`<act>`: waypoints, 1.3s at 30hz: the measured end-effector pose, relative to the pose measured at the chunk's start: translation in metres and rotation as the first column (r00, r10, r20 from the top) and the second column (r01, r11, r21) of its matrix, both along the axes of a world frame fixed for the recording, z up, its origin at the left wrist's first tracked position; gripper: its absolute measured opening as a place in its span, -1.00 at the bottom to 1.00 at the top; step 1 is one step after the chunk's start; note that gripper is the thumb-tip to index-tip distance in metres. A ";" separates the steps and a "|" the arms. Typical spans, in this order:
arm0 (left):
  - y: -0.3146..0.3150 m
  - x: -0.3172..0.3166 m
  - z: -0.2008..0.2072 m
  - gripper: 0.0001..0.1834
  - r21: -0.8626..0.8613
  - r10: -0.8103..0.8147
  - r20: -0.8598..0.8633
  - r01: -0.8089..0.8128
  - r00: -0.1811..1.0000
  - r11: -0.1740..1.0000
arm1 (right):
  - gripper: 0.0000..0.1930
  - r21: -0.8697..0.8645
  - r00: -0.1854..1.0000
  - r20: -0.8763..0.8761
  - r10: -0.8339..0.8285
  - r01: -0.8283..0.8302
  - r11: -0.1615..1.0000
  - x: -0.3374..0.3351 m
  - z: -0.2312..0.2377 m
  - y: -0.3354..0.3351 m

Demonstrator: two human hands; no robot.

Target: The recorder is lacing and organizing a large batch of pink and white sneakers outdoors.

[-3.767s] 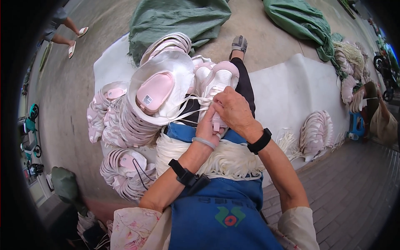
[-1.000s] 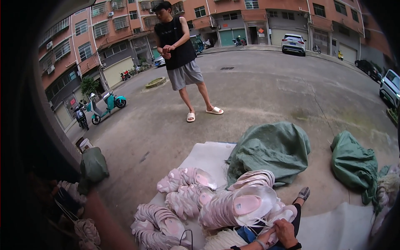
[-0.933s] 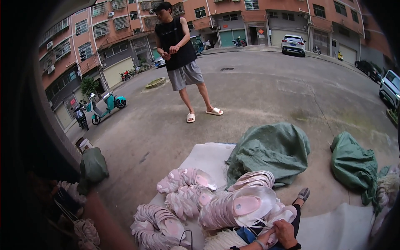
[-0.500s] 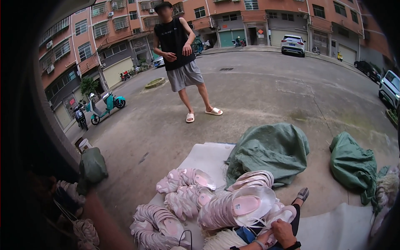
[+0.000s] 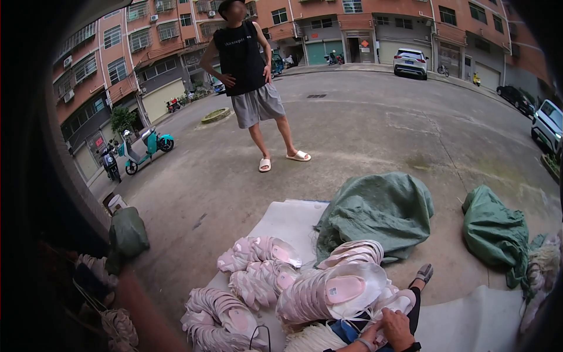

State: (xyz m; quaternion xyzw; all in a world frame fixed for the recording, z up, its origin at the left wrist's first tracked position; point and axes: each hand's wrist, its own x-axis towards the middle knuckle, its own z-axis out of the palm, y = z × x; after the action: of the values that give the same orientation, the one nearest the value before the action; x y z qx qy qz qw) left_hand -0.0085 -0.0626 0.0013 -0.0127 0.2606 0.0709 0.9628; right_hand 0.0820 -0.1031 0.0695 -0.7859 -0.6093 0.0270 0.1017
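At the lower right of the picture my right hand (image 5: 397, 330) is closed, fingers bent, on a pale pink shoe upper (image 5: 400, 303) with white lace. My left hand (image 5: 372, 334) sits just beside it, against the same upper; its fingers are mostly hidden. Directly left of my hands lies a thick row of nested pink and white shoe uppers (image 5: 345, 290). A bundle of loose white laces (image 5: 316, 339) rests below that row, next to a piece of blue cloth (image 5: 346, 330). My foot in a grey shoe (image 5: 424, 273) stretches out beyond my hands.
More stacked uppers (image 5: 220, 311) lie to the left on a white sheet (image 5: 287, 217). A large green sack (image 5: 378, 214) stands ahead, another green sack (image 5: 495, 234) at the right. A person (image 5: 243, 64) stands on the paving. Scooters (image 5: 146, 149) and cars (image 5: 410, 63) are farther off.
The standing person has lowered their hands from the chest to the hips. My hands stay at the shoe upper with hardly any shift. The view has moved slightly.
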 end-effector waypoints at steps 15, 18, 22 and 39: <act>0.018 0.004 -0.022 -0.70 0.124 -0.002 -0.231 0.031 0.973 0.992 | -0.94 0.326 0.826 -0.511 -0.237 0.442 0.836 0.000 -0.010 -0.026; 0.023 0.008 -0.016 -0.68 0.029 -0.049 -0.245 0.058 0.968 0.998 | -0.91 0.295 0.759 -0.586 -0.284 0.526 0.798 0.001 -0.023 -0.030; 0.012 0.009 -0.019 -0.66 0.056 -0.079 -0.241 0.095 0.967 0.994 | -0.88 0.223 0.643 -0.679 -0.353 0.640 0.735 0.000 -0.033 -0.042; 0.015 -0.001 -0.004 -0.74 0.073 -0.081 -0.311 0.109 0.947 0.991 | -0.87 0.137 0.821 -0.478 -0.311 0.419 0.898 -0.006 -0.017 -0.021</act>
State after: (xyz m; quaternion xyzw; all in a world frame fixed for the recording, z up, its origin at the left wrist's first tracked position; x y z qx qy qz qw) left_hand -0.0093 -0.0478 -0.0023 0.0538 0.4040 0.0372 0.9124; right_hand 0.0759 -0.1243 0.0527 -0.8434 -0.4054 0.1132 0.3340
